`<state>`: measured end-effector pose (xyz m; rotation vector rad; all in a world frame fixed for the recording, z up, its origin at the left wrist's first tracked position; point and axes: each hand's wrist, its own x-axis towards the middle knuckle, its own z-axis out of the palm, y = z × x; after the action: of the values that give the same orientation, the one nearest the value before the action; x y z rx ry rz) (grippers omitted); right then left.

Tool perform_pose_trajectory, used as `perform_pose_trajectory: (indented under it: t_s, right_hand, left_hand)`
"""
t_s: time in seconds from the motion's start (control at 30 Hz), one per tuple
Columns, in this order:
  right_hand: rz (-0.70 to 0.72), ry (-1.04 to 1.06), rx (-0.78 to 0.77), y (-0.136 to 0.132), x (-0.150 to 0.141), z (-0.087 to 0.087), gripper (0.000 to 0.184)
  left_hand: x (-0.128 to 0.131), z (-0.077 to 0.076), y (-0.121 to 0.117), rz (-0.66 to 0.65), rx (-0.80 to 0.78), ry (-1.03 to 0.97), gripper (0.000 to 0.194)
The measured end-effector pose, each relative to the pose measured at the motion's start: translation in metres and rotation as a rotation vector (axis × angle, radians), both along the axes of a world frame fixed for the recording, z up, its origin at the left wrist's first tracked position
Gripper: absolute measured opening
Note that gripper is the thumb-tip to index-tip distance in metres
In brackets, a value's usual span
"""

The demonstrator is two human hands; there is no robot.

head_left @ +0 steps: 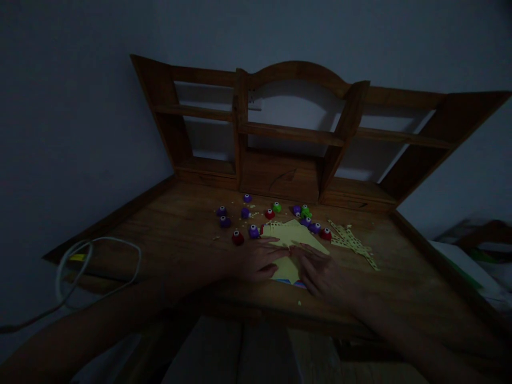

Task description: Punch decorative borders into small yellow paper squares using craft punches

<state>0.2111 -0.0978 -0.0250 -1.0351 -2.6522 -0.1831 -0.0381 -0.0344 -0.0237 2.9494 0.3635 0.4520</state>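
Observation:
Yellow paper (286,232) lies on the wooden desk in front of me, with blue and purple edges of something showing beneath it. My left hand (254,260) rests on its left part, fingers stretched out and apart. From the other side my right hand (320,269) reaches over the paper, its fingers extended and their tips touching it near the left fingertips. The picture is dark, and any small thing under the fingertips is hidden. Just beyond the left hand stand a purple eye-topped knob-like piece (253,231) and a red one (237,238).
Several more eye-topped pieces, such as a green one (277,207), are scattered behind the paper among small yellow scraps. Yellow strips full of holes (352,242) lie at the right. A white cable (140,256) loops at the left. A wooden shelf unit (280,170) borders the back.

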Motion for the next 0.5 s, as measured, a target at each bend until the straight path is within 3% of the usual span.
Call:
perform_pose_trajectory:
  t_s: [0.5]
  right_hand:
    - [-0.222,0.111,-0.114,-0.004,0.031,-0.017,0.051]
  left_hand:
    - [-0.019,0.012,-0.012,0.086,-0.007,0.076,0.057]
